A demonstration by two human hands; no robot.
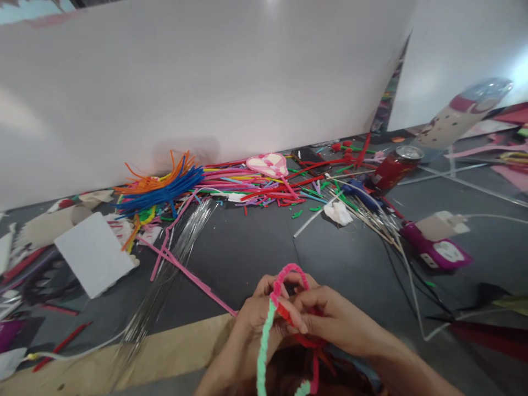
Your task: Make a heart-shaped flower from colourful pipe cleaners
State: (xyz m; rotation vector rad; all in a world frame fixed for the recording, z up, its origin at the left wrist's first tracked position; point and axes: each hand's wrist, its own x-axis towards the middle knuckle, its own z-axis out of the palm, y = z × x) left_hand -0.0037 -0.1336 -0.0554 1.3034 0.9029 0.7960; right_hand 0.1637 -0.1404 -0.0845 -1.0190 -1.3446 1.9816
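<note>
Both my hands meet low in the middle of the head view, fingers closed around twisted pipe cleaners. A pink pipe cleaner arches up over the fingers and joins a mint green twisted pipe cleaner that hangs down on the left. My left hand grips near where the pink and green meet. In a pinch, my right hand works at a red pipe cleaner between the two hands. More red loops hang under the fingers, partly hidden by them.
Bundles of blue pipe cleaners and pink ones lie along the white panel. Thin wires spread at left, beside a white card. At right stand a red can, a bottle and a purple power strip with cables.
</note>
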